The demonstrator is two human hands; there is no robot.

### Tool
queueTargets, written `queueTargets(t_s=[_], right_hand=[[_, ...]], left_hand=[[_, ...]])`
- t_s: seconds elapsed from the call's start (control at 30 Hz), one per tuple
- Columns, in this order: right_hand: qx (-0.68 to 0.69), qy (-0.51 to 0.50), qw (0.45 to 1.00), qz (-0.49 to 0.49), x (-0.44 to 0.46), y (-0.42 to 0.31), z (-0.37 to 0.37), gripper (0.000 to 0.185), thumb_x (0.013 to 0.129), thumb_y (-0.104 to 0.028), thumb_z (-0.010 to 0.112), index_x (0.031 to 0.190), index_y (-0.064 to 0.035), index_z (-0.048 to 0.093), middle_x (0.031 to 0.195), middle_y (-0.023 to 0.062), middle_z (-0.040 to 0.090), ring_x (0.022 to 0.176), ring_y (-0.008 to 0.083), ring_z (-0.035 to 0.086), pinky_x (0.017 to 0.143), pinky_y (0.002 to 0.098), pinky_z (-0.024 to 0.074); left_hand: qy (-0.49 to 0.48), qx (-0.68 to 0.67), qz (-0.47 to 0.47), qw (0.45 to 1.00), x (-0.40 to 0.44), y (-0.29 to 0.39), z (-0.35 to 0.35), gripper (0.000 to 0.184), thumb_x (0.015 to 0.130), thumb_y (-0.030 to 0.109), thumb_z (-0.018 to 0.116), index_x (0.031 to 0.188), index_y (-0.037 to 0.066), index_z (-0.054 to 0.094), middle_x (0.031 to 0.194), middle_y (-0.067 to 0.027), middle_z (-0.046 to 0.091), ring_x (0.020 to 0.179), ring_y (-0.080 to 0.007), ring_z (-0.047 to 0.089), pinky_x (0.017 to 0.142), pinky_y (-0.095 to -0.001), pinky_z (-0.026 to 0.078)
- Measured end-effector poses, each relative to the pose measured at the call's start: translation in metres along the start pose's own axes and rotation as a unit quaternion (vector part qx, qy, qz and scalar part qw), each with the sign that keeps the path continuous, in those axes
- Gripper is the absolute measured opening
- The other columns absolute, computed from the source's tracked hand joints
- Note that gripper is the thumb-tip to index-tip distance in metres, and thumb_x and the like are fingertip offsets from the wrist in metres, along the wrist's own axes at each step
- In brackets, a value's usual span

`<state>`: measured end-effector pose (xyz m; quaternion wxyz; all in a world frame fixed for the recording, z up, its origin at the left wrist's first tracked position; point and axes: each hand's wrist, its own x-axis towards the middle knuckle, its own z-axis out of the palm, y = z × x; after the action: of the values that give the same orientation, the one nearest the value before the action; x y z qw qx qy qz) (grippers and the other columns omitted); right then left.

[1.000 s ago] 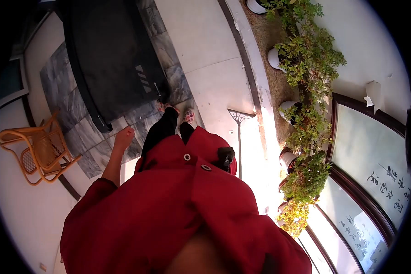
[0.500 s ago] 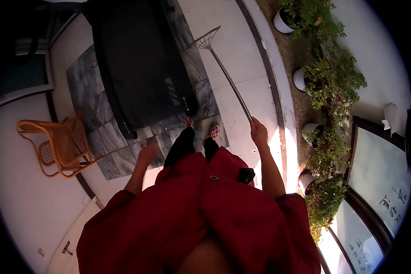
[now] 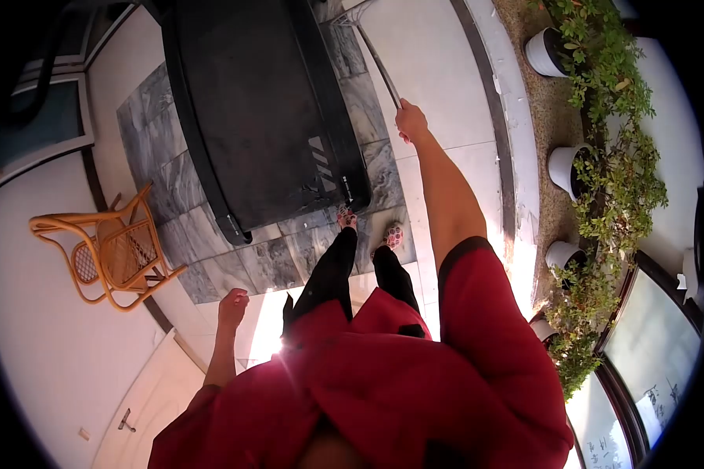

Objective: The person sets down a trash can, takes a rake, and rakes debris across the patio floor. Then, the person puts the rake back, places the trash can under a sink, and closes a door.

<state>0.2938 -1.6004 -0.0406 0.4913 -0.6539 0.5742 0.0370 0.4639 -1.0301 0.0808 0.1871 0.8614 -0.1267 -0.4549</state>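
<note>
My right hand [image 3: 411, 122], at the end of a stretched-out arm, grips the handle of a metal rake [image 3: 379, 64]. The rake points away from me, and its fan-shaped tined head lies near the top edge, beside the right side of a black treadmill [image 3: 246, 102]. My left hand [image 3: 233, 306] hangs low at the left with its fingers curled in and nothing visible in them. It is below the treadmill's near end, to the right of a rattan chair.
The rattan chair [image 3: 117, 250] stands at the left by the wall. White pots [image 3: 562, 168] with leafy plants [image 3: 618, 172] line a raised ledge [image 3: 516, 117] at the right. A door [image 3: 152, 399] is at the lower left, framed glass panels [image 3: 653, 336] at the lower right.
My right hand has come into view holding the rake and has reached farther forward. The rake's head has moved up and left, beside the treadmill. The view has shifted.
</note>
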Motion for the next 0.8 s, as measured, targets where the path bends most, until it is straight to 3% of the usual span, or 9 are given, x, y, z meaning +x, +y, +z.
queueTargets(t_s=[0.03,0.1,0.13,0.27,0.43,0.6,0.63,0.77,0.8], right_hand=[[-0.019,0.016,1.000,-0.002,-0.015,0.028,0.010,0.041,0.081,-0.014,0.035,0.122,-0.0144,0.039,0.055,0.0117,0.052,0.033,0.0172,0.046,0.031,0.0305,0.0396],[-0.090,0.036,0.995,-0.010,-0.079,0.099,0.026,0.040,0.081,-0.020,0.037,0.120,-0.0122,0.038,0.079,0.0208,0.058,0.068,0.0353,0.057,0.064,0.0426,0.0455],[-0.138,0.042,0.989,-0.006,-0.131,0.123,0.024,0.042,0.082,-0.022,0.037,0.124,-0.0167,0.034,0.084,0.0212,0.058,0.078,0.0377,0.055,0.069,0.0454,0.0428],[-0.138,-0.046,0.975,0.166,-0.364,0.205,0.016,0.046,0.085,-0.024,0.035,0.129,-0.0273,0.021,0.073,0.0235,0.057,0.069,0.0399,0.055,0.061,0.0482,0.0407],[-0.085,-0.089,0.915,0.385,-0.605,0.233,0.017,0.050,0.082,-0.026,0.040,0.129,-0.0218,0.024,0.080,0.0225,0.058,0.078,0.0372,0.056,0.067,0.0433,0.0411],[-0.018,0.052,0.884,0.464,-0.660,0.196,0.018,0.037,0.079,-0.020,0.040,0.114,-0.0102,0.048,0.079,0.0223,0.057,0.074,0.0349,0.057,0.063,0.0434,0.0424],[-0.032,0.142,0.908,0.394,-0.670,0.212,0.037,0.035,0.079,-0.020,0.041,0.112,-0.0097,0.049,0.077,0.0222,0.057,0.071,0.0335,0.058,0.060,0.0415,0.0429],[0.075,0.244,0.913,0.318,-0.636,0.240,0.027,0.034,0.081,-0.024,0.045,0.112,-0.0101,0.050,0.067,0.0207,0.056,0.062,0.0316,0.058,0.053,0.0383,0.0417],[0.070,0.203,0.918,0.335,-0.602,0.239,0.003,0.033,0.081,-0.025,0.045,0.111,-0.0110,0.050,0.065,0.0204,0.055,0.062,0.0322,0.057,0.053,0.0383,0.0416]], left_hand=[[-0.009,-0.002,-0.002,1.000,0.007,0.004,0.002,0.013,0.072,0.010,0.055,0.085,0.006,0.056,0.066,-0.0052,0.058,0.061,-0.0112,0.054,0.058,-0.0241,0.044],[-0.038,-0.004,-0.014,0.999,0.010,0.007,0.007,0.014,0.072,0.010,0.055,0.085,0.006,0.056,0.066,-0.0054,0.058,0.061,-0.0113,0.054,0.058,-0.0242,0.044],[-0.049,0.001,-0.002,0.999,0.016,0.011,0.011,0.013,0.073,0.008,0.054,0.085,0.004,0.055,0.066,-0.0049,0.057,0.061,-0.0107,0.054,0.057,-0.0232,0.043],[-0.077,0.045,0.070,0.994,0.049,0.034,0.029,0.013,0.073,0.012,0.054,0.084,0.006,0.056,0.067,-0.0061,0.058,0.061,-0.0140,0.056,0.058,-0.0258,0.044],[-0.108,0.112,0.144,0.977,0.099,0.097,0.048,0.013,0.074,0.015,0.055,0.084,0.007,0.056,0.072,-0.0084,0.060,0.066,-0.0172,0.058,0.060,-0.0273,0.044],[-0.136,0.136,0.206,0.959,0.114,0.176,0.062,0.017,0.076,0.018,0.054,0.087,0.006,0.056,0.075,-0.0084,0.060,0.071,-0.0176,0.058,0.062,-0.0279,0.044],[-0.149,0.141,0.215,0.955,0.113,0.185,0.067,0.017,0.077,0.019,0.054,0.088,0.005,0.055,0.076,-0.0081,0.060,0.071,-0.0175,0.058,0.062,-0.0279,0.044],[-0.195,0.177,0.222,0.939,0.107,0.187,0.084,0.018,0.078,0.020,0.054,0.088,0.005,0.055,0.077,-0.0057,0.059,0.069,-0.0153,0.056,0.059,-0.0273,0.043],[-0.214,0.189,0.224,0.932,0.103,0.186,0.090,0.018,0.078,0.020,0.054,0.088,0.005,0.055,0.076,-0.0055,0.059,0.067,-0.0149,0.055,0.059,-0.0271,0.043]])
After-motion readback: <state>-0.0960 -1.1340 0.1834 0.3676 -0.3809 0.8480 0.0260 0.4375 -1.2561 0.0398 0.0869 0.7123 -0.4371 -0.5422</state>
